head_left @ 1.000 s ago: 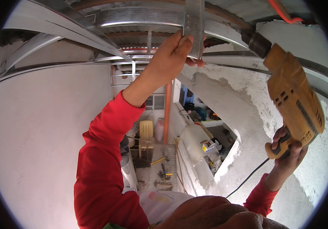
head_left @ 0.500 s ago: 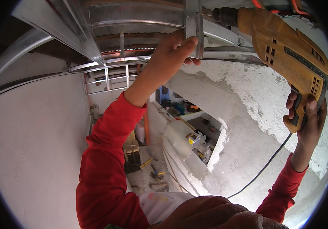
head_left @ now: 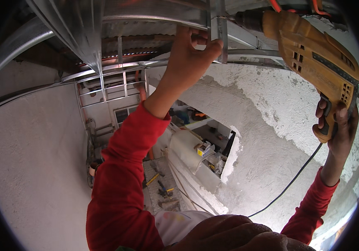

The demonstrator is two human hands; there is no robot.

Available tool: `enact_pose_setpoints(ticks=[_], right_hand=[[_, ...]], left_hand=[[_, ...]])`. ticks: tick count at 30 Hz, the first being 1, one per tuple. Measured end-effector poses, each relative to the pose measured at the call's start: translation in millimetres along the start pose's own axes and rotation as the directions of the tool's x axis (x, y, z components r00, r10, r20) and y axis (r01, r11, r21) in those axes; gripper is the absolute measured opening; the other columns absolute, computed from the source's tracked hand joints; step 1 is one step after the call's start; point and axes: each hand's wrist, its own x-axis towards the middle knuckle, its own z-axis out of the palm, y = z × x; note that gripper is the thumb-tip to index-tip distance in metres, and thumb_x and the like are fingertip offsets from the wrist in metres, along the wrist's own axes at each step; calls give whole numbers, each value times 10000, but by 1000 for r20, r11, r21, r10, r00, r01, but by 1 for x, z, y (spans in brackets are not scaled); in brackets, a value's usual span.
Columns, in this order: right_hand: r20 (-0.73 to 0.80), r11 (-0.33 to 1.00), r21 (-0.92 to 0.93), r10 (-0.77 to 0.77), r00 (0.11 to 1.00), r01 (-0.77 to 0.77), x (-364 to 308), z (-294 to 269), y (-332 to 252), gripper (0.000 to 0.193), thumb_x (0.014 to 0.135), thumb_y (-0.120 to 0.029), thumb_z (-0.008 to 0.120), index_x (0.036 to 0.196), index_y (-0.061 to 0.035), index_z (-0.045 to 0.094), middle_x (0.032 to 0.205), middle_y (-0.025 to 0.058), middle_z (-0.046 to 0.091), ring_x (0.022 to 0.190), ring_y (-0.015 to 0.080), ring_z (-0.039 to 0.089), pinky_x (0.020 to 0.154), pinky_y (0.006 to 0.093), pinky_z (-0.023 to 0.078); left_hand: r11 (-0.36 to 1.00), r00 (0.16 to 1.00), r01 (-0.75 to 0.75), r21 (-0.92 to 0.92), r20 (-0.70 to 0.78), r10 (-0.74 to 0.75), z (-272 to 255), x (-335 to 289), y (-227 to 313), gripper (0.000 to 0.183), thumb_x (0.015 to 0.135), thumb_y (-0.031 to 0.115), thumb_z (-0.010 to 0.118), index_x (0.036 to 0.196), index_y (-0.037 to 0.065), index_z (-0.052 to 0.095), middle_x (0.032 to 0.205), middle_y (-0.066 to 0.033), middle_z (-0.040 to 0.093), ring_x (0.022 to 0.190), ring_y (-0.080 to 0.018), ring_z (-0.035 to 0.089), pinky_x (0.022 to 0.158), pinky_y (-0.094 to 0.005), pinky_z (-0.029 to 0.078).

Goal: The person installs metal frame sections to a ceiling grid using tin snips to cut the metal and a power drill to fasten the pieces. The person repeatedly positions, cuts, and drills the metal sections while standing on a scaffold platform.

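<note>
My right hand (head_left: 341, 125) grips the handle of a yellow corded power drill (head_left: 309, 50), with fingers by its trigger. The drill lies nearly level at upper right, its dark chuck (head_left: 248, 20) pointing left. A thin bit reaches from the chuck to a short upright metal channel (head_left: 218, 31) and seems to touch its side. Around that channel's lower part my left hand (head_left: 192, 56) is closed, thumb on the near face and fingers curled at its left. Where the fingertips press behind is partly hidden. Above the hand, a horizontal metal profile (head_left: 156, 19) meets the channel.
Large metal profiles (head_left: 72, 29) cross overhead at left. A white wall (head_left: 37, 154) stands left, a rough plastered wall (head_left: 267, 154) right. The drill's cord (head_left: 290, 184) hangs down. Far below, tools including a hammer (head_left: 164, 190) lie on a plank platform (head_left: 152, 167). Orange conduits (head_left: 274, 5) hang above.
My left hand has shifted its grip: its fingers now curl at the channel's left instead of showing below its end. The view has turned slightly; the drill stays at nearly the same place.
</note>
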Motion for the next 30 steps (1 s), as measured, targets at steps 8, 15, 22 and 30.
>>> enact_pose_setpoints(ticks=[8,15,22,30], right_hand=[[16,997,-76,13,1000,-12,6,-4,-8,595,1035,-512,575,1219,54,581,885,106,670,670,124,645,486,226,517],[53,991,-124,61,997,-54,10,-15,-14,651,1046,-528,541,1286,78,543,936,91,637,687,100,610,488,207,477],[139,981,-78,186,973,-177,17,-29,-13,636,1034,-609,502,1191,2,589,853,62,631,603,52,577,471,178,459],[249,917,-326,317,915,-229,54,-46,-51,682,934,-648,616,1173,-10,590,909,91,643,678,118,615,528,227,540]], left_hand=[[999,999,14,29,-37,-13,0,-3,-2,476,827,173,801,1182,18,524,1102,-73,610,1009,-147,600,827,-325,481],[1000,1000,12,26,23,-12,-6,-2,-7,531,860,172,790,1281,25,500,1244,-90,567,1186,-211,538,957,-385,502],[996,999,35,78,39,-38,-6,0,0,505,894,272,774,1245,13,518,1239,-85,556,1147,-208,543,936,-373,509],[564,963,-267,-781,-238,126,-18,54,43,425,1039,484,590,1138,71,601,882,-52,597,768,-165,581,786,-278,505]])
